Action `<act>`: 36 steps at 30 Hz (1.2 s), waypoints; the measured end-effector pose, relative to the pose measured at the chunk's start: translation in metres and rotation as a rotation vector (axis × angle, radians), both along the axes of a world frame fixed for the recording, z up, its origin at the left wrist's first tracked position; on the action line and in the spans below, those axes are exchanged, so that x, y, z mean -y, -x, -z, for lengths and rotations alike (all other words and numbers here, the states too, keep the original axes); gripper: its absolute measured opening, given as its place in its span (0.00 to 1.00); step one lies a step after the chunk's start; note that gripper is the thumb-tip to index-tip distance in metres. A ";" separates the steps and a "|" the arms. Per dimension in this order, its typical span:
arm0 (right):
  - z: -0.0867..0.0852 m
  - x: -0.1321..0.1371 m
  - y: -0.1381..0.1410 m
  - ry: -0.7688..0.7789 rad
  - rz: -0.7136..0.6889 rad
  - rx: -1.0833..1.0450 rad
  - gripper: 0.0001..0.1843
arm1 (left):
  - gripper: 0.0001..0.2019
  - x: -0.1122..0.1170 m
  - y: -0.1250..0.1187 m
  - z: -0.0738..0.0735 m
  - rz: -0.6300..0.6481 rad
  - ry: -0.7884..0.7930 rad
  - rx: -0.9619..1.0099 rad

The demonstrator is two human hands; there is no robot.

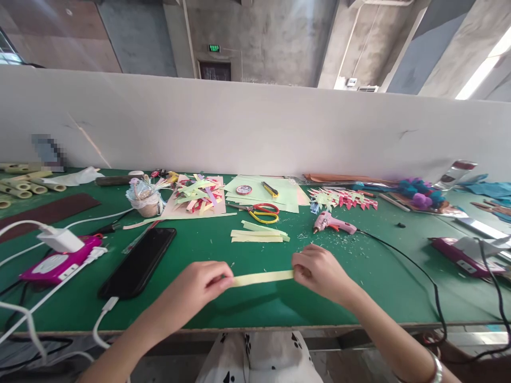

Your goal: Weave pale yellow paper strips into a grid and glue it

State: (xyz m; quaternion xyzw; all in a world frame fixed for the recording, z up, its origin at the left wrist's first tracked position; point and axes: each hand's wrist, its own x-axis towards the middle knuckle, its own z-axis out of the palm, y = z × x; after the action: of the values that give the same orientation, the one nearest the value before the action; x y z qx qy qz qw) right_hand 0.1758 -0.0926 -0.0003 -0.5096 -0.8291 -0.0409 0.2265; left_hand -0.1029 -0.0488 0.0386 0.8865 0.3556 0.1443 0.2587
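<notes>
A pale yellow paper strip stretches between my two hands, just above the front part of the green table. My left hand pinches its left end, and my right hand has closed on the right end. Beyond it lie several more paper strips, yellow and light green. Scissors with red and yellow handles rest behind those strips. To their right is a pink hot glue gun on its side, its black cord running off to the right.
A black phone is plugged in at left, near a magenta power strip; another power strip sits at right. Further back are a pile of paper scraps, green sheets, a utility knife and folded paper pieces. A white partition stands behind.
</notes>
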 end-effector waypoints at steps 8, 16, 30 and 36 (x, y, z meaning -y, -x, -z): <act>-0.021 0.012 0.023 -0.007 -0.113 -0.165 0.08 | 0.14 0.008 -0.011 -0.003 0.070 0.024 -0.034; -0.017 0.011 0.045 0.392 -0.202 -0.444 0.11 | 0.12 0.005 -0.012 0.001 0.097 0.179 0.121; -0.007 -0.001 0.055 0.715 -0.225 -0.755 0.10 | 0.23 -0.026 0.005 0.011 -0.193 0.429 0.872; -0.007 -0.004 0.058 0.672 -0.245 -0.674 0.05 | 0.19 -0.032 -0.011 0.015 -0.247 0.420 0.866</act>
State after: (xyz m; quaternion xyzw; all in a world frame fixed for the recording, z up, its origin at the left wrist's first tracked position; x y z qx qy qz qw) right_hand 0.1176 -0.0884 0.0069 -0.4379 -0.7309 0.4231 0.3083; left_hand -0.0920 -0.0167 0.0238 0.6249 0.3394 0.4541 0.5367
